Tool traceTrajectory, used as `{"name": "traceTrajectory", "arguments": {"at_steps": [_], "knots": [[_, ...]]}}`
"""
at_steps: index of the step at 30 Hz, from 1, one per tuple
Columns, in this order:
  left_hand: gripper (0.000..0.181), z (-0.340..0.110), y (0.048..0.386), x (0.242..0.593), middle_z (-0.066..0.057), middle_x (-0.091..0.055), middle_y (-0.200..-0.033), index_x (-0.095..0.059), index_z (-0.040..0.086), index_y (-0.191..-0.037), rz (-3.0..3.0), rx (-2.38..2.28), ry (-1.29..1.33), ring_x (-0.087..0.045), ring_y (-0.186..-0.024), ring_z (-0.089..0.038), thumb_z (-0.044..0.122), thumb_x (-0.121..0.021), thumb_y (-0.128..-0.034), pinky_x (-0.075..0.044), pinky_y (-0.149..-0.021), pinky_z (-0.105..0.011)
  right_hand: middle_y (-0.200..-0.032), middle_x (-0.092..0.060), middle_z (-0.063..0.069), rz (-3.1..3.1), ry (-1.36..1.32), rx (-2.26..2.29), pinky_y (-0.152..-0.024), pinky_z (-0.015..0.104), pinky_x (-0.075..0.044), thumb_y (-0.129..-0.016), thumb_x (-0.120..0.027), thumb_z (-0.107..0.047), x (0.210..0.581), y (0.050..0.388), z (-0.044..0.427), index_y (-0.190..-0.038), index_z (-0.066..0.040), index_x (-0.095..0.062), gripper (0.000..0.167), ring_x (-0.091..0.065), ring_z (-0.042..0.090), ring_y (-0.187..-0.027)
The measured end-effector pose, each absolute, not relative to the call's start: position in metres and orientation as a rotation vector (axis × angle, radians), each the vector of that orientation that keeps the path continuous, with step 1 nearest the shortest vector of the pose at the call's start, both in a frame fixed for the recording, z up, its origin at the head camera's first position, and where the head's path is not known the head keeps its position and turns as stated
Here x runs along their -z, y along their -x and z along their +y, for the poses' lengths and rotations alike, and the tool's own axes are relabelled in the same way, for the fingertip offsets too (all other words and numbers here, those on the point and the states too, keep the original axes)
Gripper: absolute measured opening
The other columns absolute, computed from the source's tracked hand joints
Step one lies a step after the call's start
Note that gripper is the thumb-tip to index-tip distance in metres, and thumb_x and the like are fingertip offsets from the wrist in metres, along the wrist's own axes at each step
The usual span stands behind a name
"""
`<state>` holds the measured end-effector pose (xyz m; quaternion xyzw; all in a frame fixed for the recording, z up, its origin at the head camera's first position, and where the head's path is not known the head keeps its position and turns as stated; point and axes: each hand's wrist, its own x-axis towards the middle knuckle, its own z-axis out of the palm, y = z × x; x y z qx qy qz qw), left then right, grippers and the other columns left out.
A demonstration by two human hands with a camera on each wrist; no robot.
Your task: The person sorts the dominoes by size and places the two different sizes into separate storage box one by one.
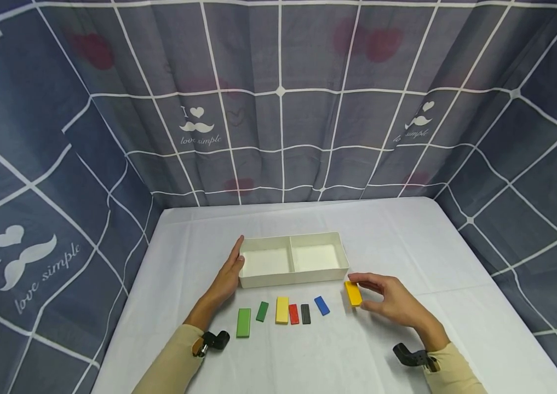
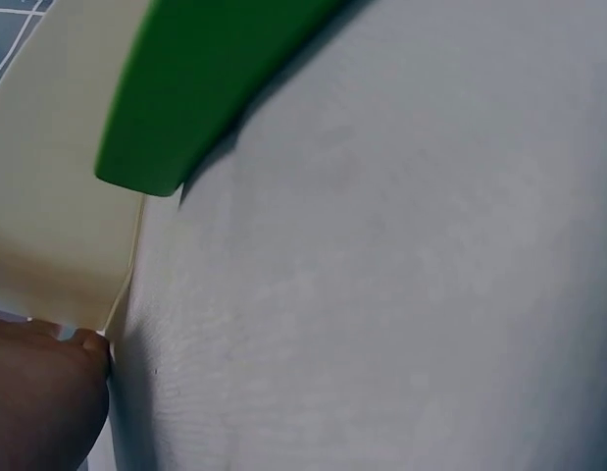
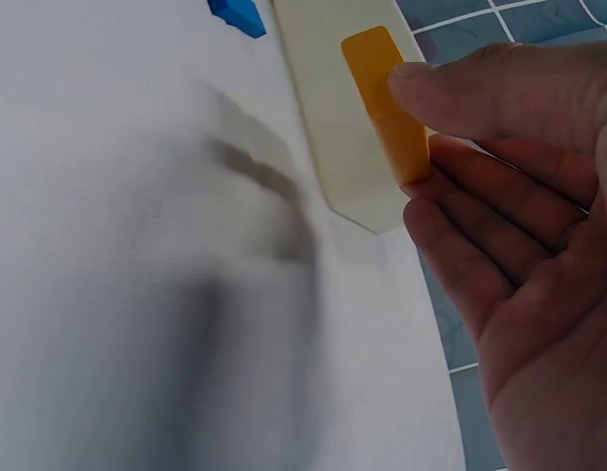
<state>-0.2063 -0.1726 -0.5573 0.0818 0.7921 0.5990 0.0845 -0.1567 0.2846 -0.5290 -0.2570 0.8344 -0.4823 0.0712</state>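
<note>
In the head view, my right hand [image 1: 391, 298] pinches an orange-yellow block [image 1: 353, 294] near the front right corner of a white two-compartment box [image 1: 268, 280]. The right wrist view shows the thumb on one face of that block [image 3: 386, 103] and the fingers behind it, above the white cloth. My left hand [image 1: 226, 279] touches the box's left end with fingers extended. In the left wrist view only part of this hand [image 2: 43, 392] shows, against the box wall [image 2: 58, 216]. Both compartments hold nothing.
In front of the box lie several blocks: light green [image 1: 243, 323], dark green [image 1: 262, 311], yellow [image 1: 282, 310], red [image 1: 293, 314], black [image 1: 305, 314] and blue [image 1: 322, 305]. A white cloth [image 1: 386, 230] covers the table. Grey-blue patterned curtains [image 1: 308, 120] surround it.
</note>
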Motion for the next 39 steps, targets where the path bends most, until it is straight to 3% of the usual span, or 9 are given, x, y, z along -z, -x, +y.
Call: {"name": "traceTrajectory", "arguments": {"at_steps": [5,12,16,27,31,39], "knots": [[0.06,-0.173,0.206,0.557,-0.001,0.0,-0.187,-0.004,0.032,-0.178,2.367,-1.78,-0.234,0.004,-0.173,-0.032,0.025,-0.023,-0.1222,0.001,-0.137,-0.064,-0.145,-0.072,0.012,2.53,0.792,1.422,-0.117,0.032,-0.053,-0.086,-0.087,0.007,0.52,0.16,0.287,-0.145,-0.002,-0.068,0.063,-0.066,0.009,-0.137],[0.06,-0.174,0.206,0.558,-0.002,-0.001,-0.187,-0.005,0.034,-0.178,2.369,-1.768,-0.233,0.003,-0.173,-0.033,0.026,-0.024,-0.1223,0.002,-0.137,-0.065,-0.147,-0.071,0.006,2.536,0.755,1.385,-0.117,0.028,-0.052,-0.088,-0.087,0.003,0.507,0.168,0.289,-0.147,-0.007,-0.068,0.063,-0.067,0.027,-0.138],[0.059,-0.173,0.205,0.557,-0.001,-0.002,-0.187,-0.005,0.036,-0.178,2.374,-1.762,-0.219,0.002,-0.173,-0.032,0.028,-0.025,-0.1223,0.001,-0.137,-0.065,-0.148,-0.071,0.006,2.55,0.772,1.355,-0.117,0.036,-0.052,-0.089,-0.087,0.002,0.502,0.173,0.288,-0.147,-0.007,-0.068,0.062,-0.068,0.031,-0.138],[0.06,-0.172,0.205,0.555,-0.001,-0.001,-0.187,-0.004,0.031,-0.178,2.364,-1.771,-0.217,0.003,-0.173,-0.032,0.025,-0.024,-0.1222,0.001,-0.137,-0.064,-0.146,-0.072,0.003,2.606,0.82,1.276,-0.115,0.05,-0.052,-0.088,-0.087,0.004,0.487,0.19,0.28,-0.147,-0.008,-0.069,0.063,-0.068,0.033,-0.138],[0.06,-0.172,0.205,0.555,-0.005,-0.002,-0.187,-0.005,0.026,-0.179,2.377,-1.776,-0.226,0.001,-0.172,-0.036,0.024,-0.024,-0.1218,0.0,-0.136,-0.067,-0.147,-0.072,0.003,2.62,0.834,1.258,-0.115,0.05,-0.053,-0.088,-0.087,0.004,0.481,0.198,0.275,-0.147,-0.012,-0.07,0.063,-0.068,0.034,-0.138],[0.06,-0.173,0.206,0.557,-0.002,-0.001,-0.187,-0.004,0.03,-0.179,2.369,-1.772,-0.229,0.003,-0.173,-0.032,0.025,-0.024,-0.1222,0.001,-0.137,-0.065,-0.145,-0.073,0.005,2.65,0.84,1.227,-0.116,0.05,-0.052,-0.088,-0.089,0.0,0.48,0.213,0.265,-0.146,-0.011,-0.07,0.062,-0.068,0.035,-0.138]]}}
